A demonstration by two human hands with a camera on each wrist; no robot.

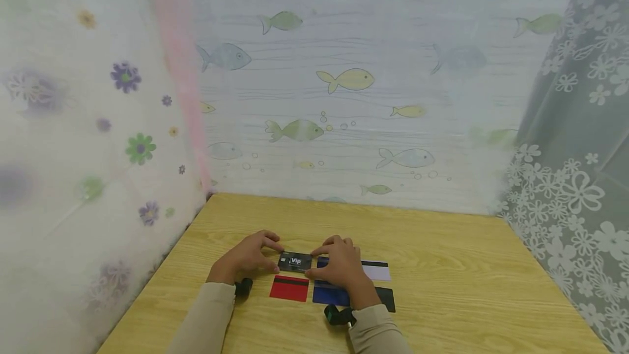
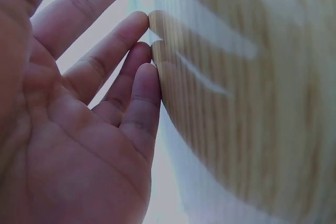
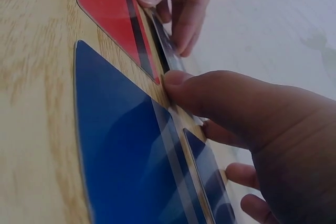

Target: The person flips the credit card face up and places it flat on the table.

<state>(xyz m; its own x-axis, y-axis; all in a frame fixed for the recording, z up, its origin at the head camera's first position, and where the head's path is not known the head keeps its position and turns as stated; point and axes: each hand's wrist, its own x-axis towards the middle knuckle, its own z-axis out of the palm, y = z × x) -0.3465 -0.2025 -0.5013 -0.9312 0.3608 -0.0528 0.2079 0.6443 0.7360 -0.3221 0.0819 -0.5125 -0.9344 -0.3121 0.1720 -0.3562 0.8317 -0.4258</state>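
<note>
Both hands hold a black bank-type card [image 1: 301, 267] marked "Vip" by its opposite short edges. At its left corners are the thumb and index finger of my left hand [image 1: 245, 257]; the other fingertips touch the wooden table in the left wrist view, where the card is out of sight. On the right edge, my right hand [image 1: 342, 267] has its thumb and index finger at the corners. Below lies a red card [image 1: 289, 290] with a dark stripe. A blue card [image 3: 123, 140] and another dark blue card [image 3: 207, 163] lie under or beside the right hand, partly covered in the head view.
Further right lie a white card [image 1: 378, 272] with a black stripe and a dark card [image 1: 387, 298], partly hidden by the right wrist. The wood-grain table [image 1: 442, 288] meets a fish-patterned curtain [image 1: 354, 141] behind and a flowered one [image 1: 98, 179] at left.
</note>
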